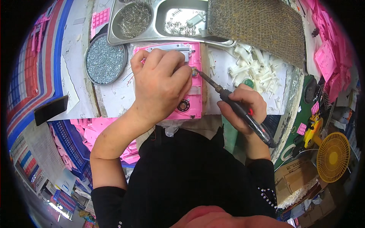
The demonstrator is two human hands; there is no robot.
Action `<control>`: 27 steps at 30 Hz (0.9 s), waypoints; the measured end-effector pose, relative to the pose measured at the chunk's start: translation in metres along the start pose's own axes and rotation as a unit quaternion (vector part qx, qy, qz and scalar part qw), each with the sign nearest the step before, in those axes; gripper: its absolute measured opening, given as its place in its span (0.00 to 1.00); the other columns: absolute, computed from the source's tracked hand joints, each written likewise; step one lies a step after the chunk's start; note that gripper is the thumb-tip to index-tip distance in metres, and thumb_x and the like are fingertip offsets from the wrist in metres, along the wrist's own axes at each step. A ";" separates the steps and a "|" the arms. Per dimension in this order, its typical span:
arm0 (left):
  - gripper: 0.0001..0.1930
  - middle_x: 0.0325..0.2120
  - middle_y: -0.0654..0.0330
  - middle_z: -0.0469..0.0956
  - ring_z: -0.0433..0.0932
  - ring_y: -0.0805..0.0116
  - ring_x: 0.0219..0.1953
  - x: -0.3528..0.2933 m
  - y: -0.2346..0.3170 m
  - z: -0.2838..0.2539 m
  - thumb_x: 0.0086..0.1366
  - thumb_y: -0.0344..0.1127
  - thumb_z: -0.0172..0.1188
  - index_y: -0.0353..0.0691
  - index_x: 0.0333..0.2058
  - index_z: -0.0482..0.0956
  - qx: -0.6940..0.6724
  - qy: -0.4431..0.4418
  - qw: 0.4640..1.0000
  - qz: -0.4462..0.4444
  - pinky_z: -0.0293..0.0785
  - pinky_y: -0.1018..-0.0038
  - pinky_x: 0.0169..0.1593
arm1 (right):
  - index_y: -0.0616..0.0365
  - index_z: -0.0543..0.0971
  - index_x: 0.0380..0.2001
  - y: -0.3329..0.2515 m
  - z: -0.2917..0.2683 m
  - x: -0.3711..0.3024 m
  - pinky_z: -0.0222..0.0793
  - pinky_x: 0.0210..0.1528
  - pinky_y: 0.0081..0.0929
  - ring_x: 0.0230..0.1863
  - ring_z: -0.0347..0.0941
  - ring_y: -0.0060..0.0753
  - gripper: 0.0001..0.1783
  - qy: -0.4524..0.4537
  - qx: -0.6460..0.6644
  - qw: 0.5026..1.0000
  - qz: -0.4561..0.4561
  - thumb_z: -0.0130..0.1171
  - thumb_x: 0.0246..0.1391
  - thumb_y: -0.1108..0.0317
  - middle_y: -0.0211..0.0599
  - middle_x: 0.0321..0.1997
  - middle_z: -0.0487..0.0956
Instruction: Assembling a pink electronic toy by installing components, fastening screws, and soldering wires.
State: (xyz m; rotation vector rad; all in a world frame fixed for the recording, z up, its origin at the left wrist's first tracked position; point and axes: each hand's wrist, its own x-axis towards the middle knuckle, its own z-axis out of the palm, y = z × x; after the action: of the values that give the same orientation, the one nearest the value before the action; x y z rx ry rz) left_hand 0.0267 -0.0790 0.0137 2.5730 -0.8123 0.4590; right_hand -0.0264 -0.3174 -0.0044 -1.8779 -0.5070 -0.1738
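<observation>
A pink plastic housing (195, 102) lies in front of me, with a grey part along its far edge and a small round black speaker (183, 105) at its near end. My left hand (161, 81) is bent over the housing, fingers closed; what they pinch is hidden beneath them. In my right hand (249, 106) is a soldering iron (243, 114) with a black handle and a small red light, held like a pen. Its dark tip points left and reaches a small metal piece at the right side of the housing, beside my left fingers.
Past the housing stands a metal compartment tray (156, 38) with small springs and white parts. A round dish of small silver screws (105, 59) sits left. White plastic parts (258, 68) are piled right, under a brown bristly mat (256, 26). A yellow fan (333, 157) stands lower right.
</observation>
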 end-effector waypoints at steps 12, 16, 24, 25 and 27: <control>0.04 0.33 0.70 0.75 0.74 0.70 0.38 -0.001 -0.002 0.006 0.50 0.34 0.64 0.49 0.25 0.77 0.025 0.007 0.999 0.032 0.58 0.61 0.52 | 0.56 0.78 0.37 0.006 -0.007 0.007 0.60 0.20 0.24 0.18 0.69 0.28 0.21 0.052 -0.008 0.998 -0.023 0.78 0.41 0.76 0.32 0.21 0.75; 0.04 0.33 0.70 0.75 0.74 0.70 0.38 0.000 -0.002 0.005 0.51 0.34 0.63 0.49 0.26 0.77 0.040 0.007 0.998 0.045 0.58 0.61 0.52 | 0.56 0.78 0.37 0.006 -0.006 0.005 0.60 0.20 0.24 0.18 0.69 0.27 0.21 0.064 -0.011 0.998 -0.021 0.79 0.41 0.75 0.32 0.20 0.74; 0.03 0.33 0.70 0.75 0.74 0.70 0.37 0.000 -0.005 0.003 0.53 0.34 0.61 0.49 0.27 0.77 0.048 0.000 0.997 0.066 0.58 0.61 0.53 | 0.57 0.77 0.38 0.000 -0.004 0.006 0.59 0.23 0.25 0.20 0.67 0.27 0.20 0.037 -0.014 0.999 -0.007 0.76 0.43 0.77 0.32 0.21 0.73; 0.03 0.33 0.70 0.75 0.74 0.70 0.37 0.000 -0.006 0.003 0.53 0.34 0.61 0.48 0.27 0.77 0.050 -0.001 0.997 0.067 0.58 0.61 0.53 | 0.59 0.75 0.39 -0.001 -0.004 0.005 0.57 0.24 0.25 0.21 0.65 0.25 0.20 0.025 -0.008 1.000 -0.005 0.74 0.44 0.80 0.32 0.22 0.72; 0.03 0.33 0.69 0.75 0.74 0.70 0.37 -0.001 -0.006 0.004 0.53 0.34 0.61 0.48 0.27 0.78 0.050 0.002 0.996 0.069 0.59 0.61 0.53 | 0.61 0.74 0.40 -0.002 -0.003 0.004 0.54 0.26 0.25 0.23 0.63 0.24 0.21 0.014 0.000 1.000 0.001 0.73 0.44 0.83 0.32 0.23 0.71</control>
State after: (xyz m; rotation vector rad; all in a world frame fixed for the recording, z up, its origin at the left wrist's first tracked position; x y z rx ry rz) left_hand 0.0308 -0.0759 0.0082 2.6163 -0.9931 0.5596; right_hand -0.0229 -0.3189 -0.0002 -1.8730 -0.4865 -0.1997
